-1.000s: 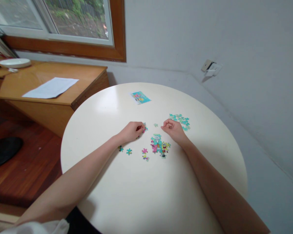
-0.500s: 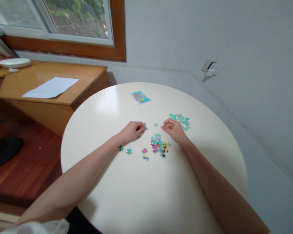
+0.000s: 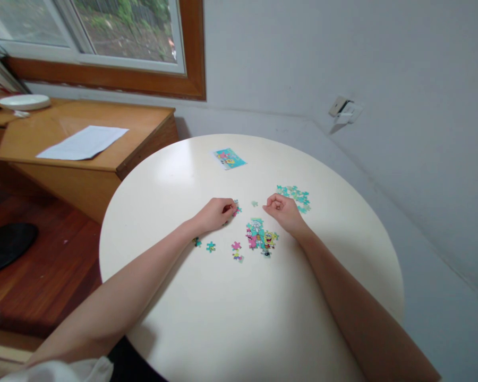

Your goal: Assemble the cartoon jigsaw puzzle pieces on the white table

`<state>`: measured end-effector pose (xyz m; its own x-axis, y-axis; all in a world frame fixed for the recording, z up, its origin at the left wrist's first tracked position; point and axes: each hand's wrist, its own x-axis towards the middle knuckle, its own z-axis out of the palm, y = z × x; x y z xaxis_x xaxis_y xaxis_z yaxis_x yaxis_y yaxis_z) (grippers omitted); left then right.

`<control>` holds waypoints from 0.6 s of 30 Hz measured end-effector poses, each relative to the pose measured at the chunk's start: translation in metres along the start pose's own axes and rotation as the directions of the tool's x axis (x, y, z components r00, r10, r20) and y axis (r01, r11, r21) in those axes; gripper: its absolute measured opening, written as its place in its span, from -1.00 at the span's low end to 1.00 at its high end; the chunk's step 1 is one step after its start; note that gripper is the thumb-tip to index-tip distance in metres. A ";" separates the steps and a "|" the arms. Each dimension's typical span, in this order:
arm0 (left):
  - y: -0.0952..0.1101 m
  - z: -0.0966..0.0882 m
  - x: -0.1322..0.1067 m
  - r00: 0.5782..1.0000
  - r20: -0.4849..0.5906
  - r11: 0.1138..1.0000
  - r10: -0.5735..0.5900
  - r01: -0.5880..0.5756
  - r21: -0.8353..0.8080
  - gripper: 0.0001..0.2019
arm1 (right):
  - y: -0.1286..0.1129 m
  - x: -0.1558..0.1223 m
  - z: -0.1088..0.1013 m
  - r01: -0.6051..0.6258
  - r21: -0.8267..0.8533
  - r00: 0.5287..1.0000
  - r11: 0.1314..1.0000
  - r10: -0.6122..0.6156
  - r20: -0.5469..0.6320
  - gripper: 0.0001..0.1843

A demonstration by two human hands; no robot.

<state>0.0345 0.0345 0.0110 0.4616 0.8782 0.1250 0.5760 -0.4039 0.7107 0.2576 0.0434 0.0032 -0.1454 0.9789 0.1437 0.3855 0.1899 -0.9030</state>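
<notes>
Left hand (image 3: 215, 214): fingers curled, thumb drawn in toward forefinger, grip nearly closed. Tips at a small pink-and-teal cluster (image 3: 238, 210), partly covering it; whether a piece is pinched or only touched, cannot tell.

Right hand (image 3: 286, 213): loosely curled, thumb and forefinger tips close together, pointing left. Whether anything sits in this grip, cannot tell; too small.

Pale green piece (image 3: 255, 203) flat between the hands, just left of the right fingertips. Partly joined puzzle (image 3: 258, 236) on the white tabletop (image 3: 239, 307), nearer than both hands, cartoon figures showing. Loose pink piece (image 3: 236, 246) to its left. Teal pieces (image 3: 297, 196) bunched right, just beyond right hand. Picture card (image 3: 230, 158) at far side.
</notes>
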 end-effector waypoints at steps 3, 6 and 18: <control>0.001 0.000 0.000 1.000 -0.001 1.000 0.004 -0.004 0.006 -0.82 | 0.000 0.000 0.000 -0.002 0.005 1.000 1.000 0.002 -0.003 -0.77; 0.001 0.000 0.000 1.000 0.001 1.000 0.003 -0.003 0.005 -0.82 | 0.000 0.000 0.000 0.000 0.009 1.000 1.000 0.000 0.000 -0.78; 0.000 0.000 0.000 1.000 -0.004 1.000 0.002 -0.002 -0.003 -0.83 | 0.001 -0.001 0.000 0.012 0.017 1.000 1.000 -0.012 0.016 -0.79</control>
<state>0.0346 0.0343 0.0112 0.4605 0.8782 0.1291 0.5728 -0.4051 0.7126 0.2584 0.0430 0.0026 -0.1648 0.9751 0.1481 0.3679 0.2001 -0.9081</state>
